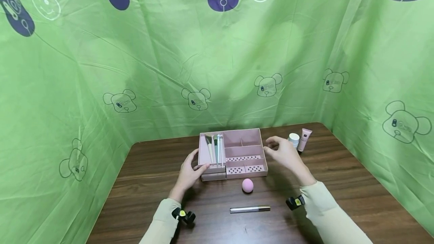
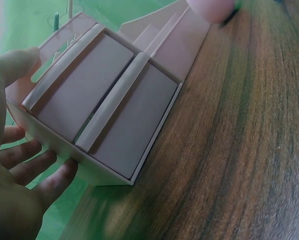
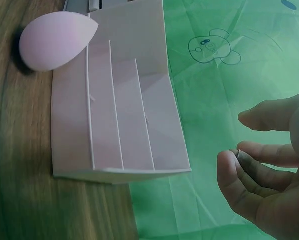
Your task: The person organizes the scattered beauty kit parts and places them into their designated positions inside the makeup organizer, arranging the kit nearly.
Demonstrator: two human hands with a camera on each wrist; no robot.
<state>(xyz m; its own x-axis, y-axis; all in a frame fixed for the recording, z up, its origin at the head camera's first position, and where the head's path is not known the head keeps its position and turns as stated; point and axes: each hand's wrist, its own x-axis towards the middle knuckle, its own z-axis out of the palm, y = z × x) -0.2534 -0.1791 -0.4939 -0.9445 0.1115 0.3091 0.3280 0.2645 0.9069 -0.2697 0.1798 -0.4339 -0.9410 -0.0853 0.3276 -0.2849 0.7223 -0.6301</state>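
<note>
A pink desktop organizer (image 1: pixel 242 174) stands near the table's far edge. Its left section bears several makeup brushes (image 1: pixel 217 150) in a top tray, above two drawers (image 2: pixel 84 92); open compartments (image 3: pixel 102 110) make up its right section. My left hand (image 1: pixel 190 172) grips the organizer's left front corner, thumb over the upper front edge and fingers along the side wall. Just off the right wall, my right hand (image 1: pixel 283 153) holds nothing, its fingers loosely bent and apart from the thumb. A pink makeup sponge (image 1: pixel 248 185) sits in front of the organizer.
A silver pen-like tube (image 1: pixel 250 209) lies on the wooden table (image 1: pixel 152 199) nearer me. Beyond my right hand stand a white-lidded jar (image 1: pixel 293 139) and a pink squeeze tube (image 1: pixel 304 140). Green printed cloth (image 1: pixel 220 55) hangs around the table's back and sides.
</note>
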